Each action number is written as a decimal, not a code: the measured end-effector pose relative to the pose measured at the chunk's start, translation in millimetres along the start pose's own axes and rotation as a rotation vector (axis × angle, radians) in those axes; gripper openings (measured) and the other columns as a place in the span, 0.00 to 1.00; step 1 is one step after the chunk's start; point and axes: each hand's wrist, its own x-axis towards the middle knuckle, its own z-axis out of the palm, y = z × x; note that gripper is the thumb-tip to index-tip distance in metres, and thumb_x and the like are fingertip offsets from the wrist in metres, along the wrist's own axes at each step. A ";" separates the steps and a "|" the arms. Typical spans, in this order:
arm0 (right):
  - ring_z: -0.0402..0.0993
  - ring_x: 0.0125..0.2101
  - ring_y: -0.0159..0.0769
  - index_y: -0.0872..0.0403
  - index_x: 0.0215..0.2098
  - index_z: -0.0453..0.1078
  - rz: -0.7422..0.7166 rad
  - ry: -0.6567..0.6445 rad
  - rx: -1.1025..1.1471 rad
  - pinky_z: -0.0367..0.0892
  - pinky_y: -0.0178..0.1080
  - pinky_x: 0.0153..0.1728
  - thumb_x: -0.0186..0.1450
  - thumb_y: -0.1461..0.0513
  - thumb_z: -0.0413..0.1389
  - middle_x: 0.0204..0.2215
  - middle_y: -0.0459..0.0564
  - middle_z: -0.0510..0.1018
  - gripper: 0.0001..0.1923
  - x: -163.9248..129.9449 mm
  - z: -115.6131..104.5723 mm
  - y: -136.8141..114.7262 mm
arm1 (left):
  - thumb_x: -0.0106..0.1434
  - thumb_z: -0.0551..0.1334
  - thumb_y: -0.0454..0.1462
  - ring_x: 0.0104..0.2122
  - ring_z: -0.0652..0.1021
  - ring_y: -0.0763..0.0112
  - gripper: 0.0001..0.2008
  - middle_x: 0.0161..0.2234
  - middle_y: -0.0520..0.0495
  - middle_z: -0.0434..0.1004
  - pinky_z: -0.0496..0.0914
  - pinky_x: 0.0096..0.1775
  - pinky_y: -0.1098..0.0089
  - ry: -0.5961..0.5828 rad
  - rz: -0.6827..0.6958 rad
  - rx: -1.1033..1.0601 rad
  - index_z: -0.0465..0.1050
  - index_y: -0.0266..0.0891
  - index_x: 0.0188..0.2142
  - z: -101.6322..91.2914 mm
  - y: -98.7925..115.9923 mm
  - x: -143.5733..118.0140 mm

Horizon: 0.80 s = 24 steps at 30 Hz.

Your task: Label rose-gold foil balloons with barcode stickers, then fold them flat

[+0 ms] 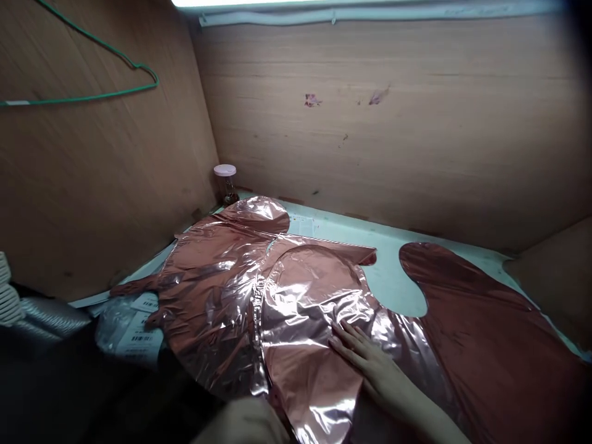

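Flat, shiny rose-gold foil balloon (319,290) pieces with rounded outlines lie spread over the pale work surface. My right hand (374,367) rests palm down on the middle piece, fingers stretched out and slightly apart. At the bottom edge, my left hand (245,422) is blurred and partly cut off, curled beside the lower edge of the foil. Whatever its fingers hold is hidden. A crinkled foil piece (208,296) extends to the left, overlapping the middle one along a puckered seam. Another smooth, darker foil piece (490,333) reaches to the right edge.
Wooden panels (393,135) close off the back and left. A lidded clear jar (226,182) stands in the back left corner. Clear plastic packets with barcode labels (139,336) lie at left. A green hanger (92,97) hangs on the left panel.
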 end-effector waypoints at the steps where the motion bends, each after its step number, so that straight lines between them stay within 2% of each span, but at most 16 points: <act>1: 0.39 0.70 0.47 0.41 0.70 0.47 -0.001 -0.031 0.057 0.46 0.61 0.66 0.69 0.67 0.43 0.71 0.46 0.46 0.33 -2.5 -4.4 -2.4 | 0.63 0.64 0.49 0.56 0.70 0.54 0.26 0.58 0.41 0.68 0.67 0.57 0.53 0.010 -0.004 0.015 0.67 0.46 0.58 -12.2 -6.1 -4.7; 4: 0.39 0.70 0.48 0.39 0.68 0.54 0.060 -0.104 0.275 0.45 0.61 0.66 0.73 0.59 0.43 0.71 0.45 0.47 0.25 -10.9 -24.8 -12.5 | 0.47 0.73 0.53 0.66 0.55 0.41 0.54 0.67 0.39 0.56 0.56 0.63 0.46 0.031 0.006 0.159 0.50 0.48 0.68 -38.9 -20.6 -3.9; 5: 0.41 0.70 0.48 0.39 0.66 0.59 0.094 -0.112 0.357 0.46 0.60 0.66 0.74 0.56 0.43 0.70 0.45 0.50 0.23 -12.0 -31.7 -15.5 | 0.45 0.75 0.52 0.67 0.53 0.41 0.58 0.68 0.39 0.52 0.53 0.64 0.45 0.030 0.033 0.237 0.46 0.48 0.70 -42.9 -23.3 2.4; 6: 0.45 0.69 0.48 0.40 0.63 0.63 0.130 -0.102 0.440 0.48 0.58 0.65 0.74 0.54 0.44 0.69 0.46 0.54 0.22 -11.4 -37.3 -17.7 | 0.46 0.74 0.49 0.67 0.53 0.42 0.57 0.68 0.39 0.51 0.51 0.65 0.46 0.028 0.079 0.303 0.45 0.48 0.70 -44.4 -24.8 11.4; 7: 0.51 0.67 0.48 0.42 0.60 0.68 0.176 -0.067 0.526 0.51 0.56 0.65 0.73 0.52 0.44 0.67 0.48 0.60 0.21 -9.0 -41.3 -19.0 | 0.50 0.72 0.46 0.66 0.57 0.46 0.51 0.67 0.39 0.55 0.52 0.65 0.48 0.027 0.132 0.336 0.50 0.46 0.69 -44.0 -25.4 22.5; 9: 0.66 0.59 0.49 0.47 0.54 0.74 0.295 0.054 0.670 0.61 0.54 0.60 0.72 0.48 0.45 0.58 0.53 0.72 0.23 0.5 -43.4 -17.8 | 0.61 0.63 0.41 0.57 0.71 0.55 0.26 0.57 0.41 0.72 0.62 0.60 0.58 0.055 0.178 0.253 0.68 0.42 0.59 -40.0 -25.6 47.6; 10: 0.72 0.52 0.49 0.50 0.51 0.75 0.355 0.117 0.716 0.66 0.52 0.55 0.71 0.46 0.45 0.51 0.55 0.77 0.25 6.7 -41.9 -15.4 | 0.64 0.59 0.40 0.50 0.76 0.58 0.17 0.49 0.42 0.78 0.68 0.54 0.62 0.104 0.140 0.167 0.74 0.40 0.50 -37.5 -25.9 60.0; 11: 0.76 0.46 0.48 0.52 0.48 0.76 0.405 0.169 0.744 0.70 0.51 0.50 0.70 0.44 0.44 0.45 0.56 0.80 0.27 12.9 -39.1 -11.9 | 0.66 0.56 0.40 0.44 0.78 0.61 0.14 0.41 0.43 0.81 0.70 0.47 0.66 0.171 0.071 0.089 0.77 0.38 0.42 -35.3 -26.9 71.5; 13: 0.78 0.39 0.47 0.54 0.46 0.75 0.447 0.217 0.759 0.74 0.48 0.42 0.69 0.43 0.46 0.39 0.55 0.81 0.27 23.5 -32.2 -2.9 | 0.67 0.53 0.45 0.35 0.78 0.62 0.18 0.32 0.45 0.80 0.70 0.37 0.69 0.327 -0.091 0.011 0.75 0.35 0.32 -32.9 -30.6 90.3; 15: 0.78 0.37 0.46 0.55 0.43 0.74 0.438 0.230 0.740 0.73 0.45 0.40 0.68 0.44 0.50 0.36 0.54 0.81 0.25 29.3 -27.3 6.6 | 0.66 0.54 0.47 0.33 0.77 0.62 0.19 0.29 0.45 0.78 0.68 0.35 0.68 0.432 -0.168 0.020 0.74 0.35 0.31 -34.9 -34.9 103.0; 16: 0.78 0.37 0.46 0.56 0.42 0.74 0.433 0.240 0.723 0.73 0.45 0.41 0.67 0.45 0.51 0.35 0.54 0.81 0.24 30.3 -26.5 10.5 | 0.66 0.53 0.47 0.32 0.76 0.62 0.20 0.29 0.45 0.78 0.68 0.35 0.68 0.445 -0.174 0.034 0.73 0.34 0.31 -38.0 -36.0 106.8; 20: 0.76 0.38 0.46 0.54 0.39 0.76 0.385 0.250 0.646 0.71 0.46 0.44 0.67 0.49 0.52 0.34 0.53 0.80 0.18 23.6 -32.8 11.7 | 0.65 0.55 0.47 0.32 0.75 0.64 0.18 0.29 0.46 0.78 0.68 0.37 0.69 0.381 -0.124 0.053 0.75 0.35 0.32 -62.5 -29.4 105.1; 22: 0.74 0.46 0.48 0.52 0.42 0.77 0.264 0.208 0.568 0.69 0.48 0.50 0.67 0.54 0.55 0.42 0.55 0.80 0.14 14.6 -35.7 2.0 | 0.61 0.61 0.46 0.37 0.77 0.63 0.15 0.36 0.45 0.80 0.69 0.42 0.69 0.221 -0.025 0.042 0.77 0.36 0.38 -75.2 -23.2 95.0; 24: 0.66 0.58 0.49 0.49 0.49 0.76 0.072 0.121 0.461 0.63 0.49 0.57 0.67 0.59 0.53 0.52 0.56 0.76 0.14 3.0 -33.8 -11.3 | 0.57 0.65 0.42 0.43 0.77 0.62 0.13 0.42 0.46 0.80 0.68 0.48 0.68 0.061 0.047 0.034 0.78 0.39 0.40 -81.4 -20.5 81.9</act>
